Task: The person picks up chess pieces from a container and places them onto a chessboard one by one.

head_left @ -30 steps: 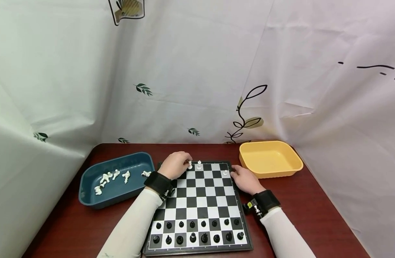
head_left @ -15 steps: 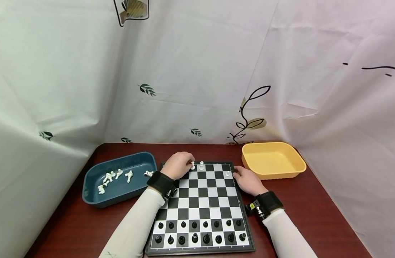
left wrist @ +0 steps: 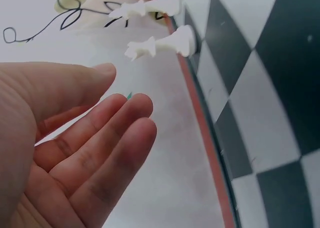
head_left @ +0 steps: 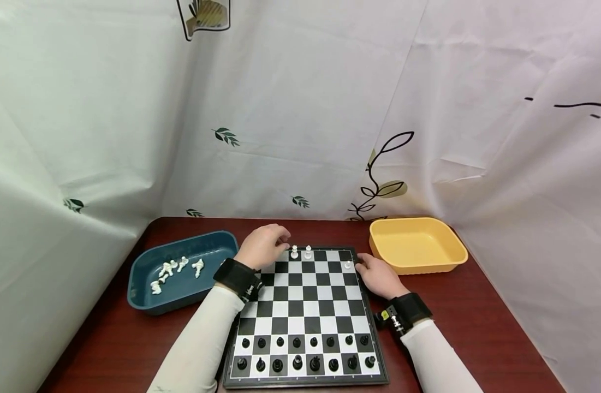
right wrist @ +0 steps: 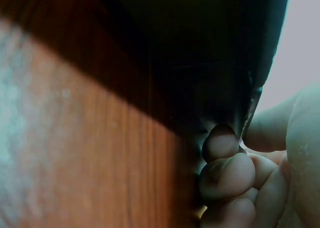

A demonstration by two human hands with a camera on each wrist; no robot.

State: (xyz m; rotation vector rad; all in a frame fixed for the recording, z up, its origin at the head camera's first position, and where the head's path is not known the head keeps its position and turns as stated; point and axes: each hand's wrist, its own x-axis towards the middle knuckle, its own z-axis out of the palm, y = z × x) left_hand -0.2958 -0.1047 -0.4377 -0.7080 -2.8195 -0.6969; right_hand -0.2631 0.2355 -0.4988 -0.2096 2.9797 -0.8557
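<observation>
In the head view, my left hand (head_left: 262, 245) is over the far left corner of the chessboard (head_left: 295, 293), its fingers loosely bent and nothing between them. Just right of its fingertips, a white chess piece with a notched crown top (left wrist: 162, 45) stands upright on the far row. A second tall white chess piece (head_left: 308, 252) is beside it, and a white pawn (head_left: 347, 265) stands near the board's right edge. My right hand (head_left: 380, 275) grips that right edge, thumb above and curled fingers against the side in the right wrist view.
Black chess pieces (head_left: 297, 362) fill the two near rows. Left of the board, a blue tray (head_left: 153, 311) holds several white chess pieces (head_left: 167, 268) lying down. A yellow tray (head_left: 418, 243) sits at the back right. Behind the brown table (head_left: 103, 338) hangs a white curtain (head_left: 280, 109).
My left hand has let go of the crown-topped white chess piece and moved slightly left and back from it. The head view has shifted a little. My right hand stays at the board's edge.
</observation>
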